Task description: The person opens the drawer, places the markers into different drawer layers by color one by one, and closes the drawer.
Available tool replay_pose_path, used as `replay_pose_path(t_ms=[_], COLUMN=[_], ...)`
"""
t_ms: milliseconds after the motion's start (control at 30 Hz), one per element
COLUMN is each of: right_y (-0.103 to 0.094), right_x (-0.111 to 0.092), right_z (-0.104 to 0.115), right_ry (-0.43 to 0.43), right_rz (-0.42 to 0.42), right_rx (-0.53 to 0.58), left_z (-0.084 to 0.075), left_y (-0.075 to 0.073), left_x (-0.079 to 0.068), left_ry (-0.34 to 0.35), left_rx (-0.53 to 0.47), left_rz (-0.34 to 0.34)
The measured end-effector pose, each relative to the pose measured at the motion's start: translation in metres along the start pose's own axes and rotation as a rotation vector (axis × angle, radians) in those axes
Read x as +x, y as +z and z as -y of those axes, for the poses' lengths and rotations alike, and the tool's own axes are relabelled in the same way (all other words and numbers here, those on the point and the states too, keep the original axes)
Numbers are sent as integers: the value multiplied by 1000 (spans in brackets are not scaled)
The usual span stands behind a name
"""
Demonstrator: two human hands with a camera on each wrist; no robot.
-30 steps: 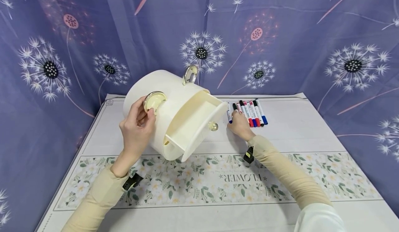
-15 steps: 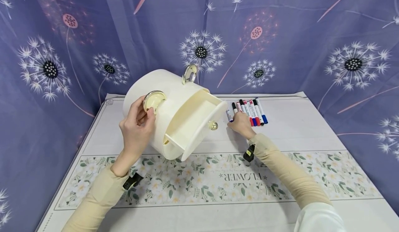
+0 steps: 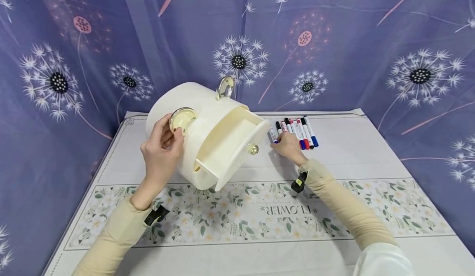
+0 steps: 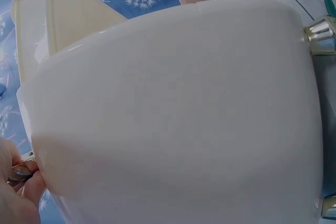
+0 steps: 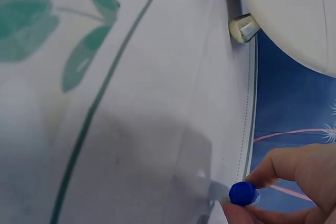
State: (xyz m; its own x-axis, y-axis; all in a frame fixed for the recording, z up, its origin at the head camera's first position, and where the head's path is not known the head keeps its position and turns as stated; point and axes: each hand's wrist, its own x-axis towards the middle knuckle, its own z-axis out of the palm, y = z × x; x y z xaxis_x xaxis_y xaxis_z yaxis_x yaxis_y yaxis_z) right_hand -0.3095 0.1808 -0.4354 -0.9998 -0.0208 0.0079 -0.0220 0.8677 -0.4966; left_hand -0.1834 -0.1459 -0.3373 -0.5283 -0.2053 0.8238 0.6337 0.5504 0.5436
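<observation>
A white rounded storage box [image 3: 185, 96] stands left of centre with its drawer [image 3: 230, 142] pulled out, a gold knob [image 3: 253, 149] on the drawer front. My left hand [image 3: 162, 156] holds the near ear-shaped ring [image 3: 190, 114] on top of the box between thumb and fingers. To the right of the drawer, my right hand [image 3: 290, 147] is at the left end of a row of markers [image 3: 306, 132]. Its thumb and finger pinch a blue-capped marker [image 5: 242, 193], seen cap-on in the right wrist view.
A second ear-shaped ring [image 3: 225, 87] rises from the box's far side. Metallic feet [image 4: 321, 36] show under the box. A flowered strip [image 3: 222, 214] crosses the white table cover [image 3: 237, 259]. Behind hangs a purple dandelion curtain [image 3: 334, 28].
The marker in my right hand has tilted a little, and the right hand and forearm have shifted slightly to the right. My left hand, the box and the drawer stay as they were.
</observation>
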Motion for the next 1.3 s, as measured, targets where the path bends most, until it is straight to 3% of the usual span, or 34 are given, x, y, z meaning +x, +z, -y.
replay_pose_path(t_ms=[733, 1100, 1300], right_y=[-19, -22, -25], right_x=[-16, -18, -19], right_z=[6, 5, 5], right_ry=[-53, -54, -98], right_rz=[10, -24, -67], right_rx=[5, 12, 30], left_z=[-2, -1, 0], left_y=[-2, -3, -2], left_x=[3, 2, 2], left_ry=[21, 35, 38], left_rx=[1, 9, 8], left_rz=[36, 31, 34])
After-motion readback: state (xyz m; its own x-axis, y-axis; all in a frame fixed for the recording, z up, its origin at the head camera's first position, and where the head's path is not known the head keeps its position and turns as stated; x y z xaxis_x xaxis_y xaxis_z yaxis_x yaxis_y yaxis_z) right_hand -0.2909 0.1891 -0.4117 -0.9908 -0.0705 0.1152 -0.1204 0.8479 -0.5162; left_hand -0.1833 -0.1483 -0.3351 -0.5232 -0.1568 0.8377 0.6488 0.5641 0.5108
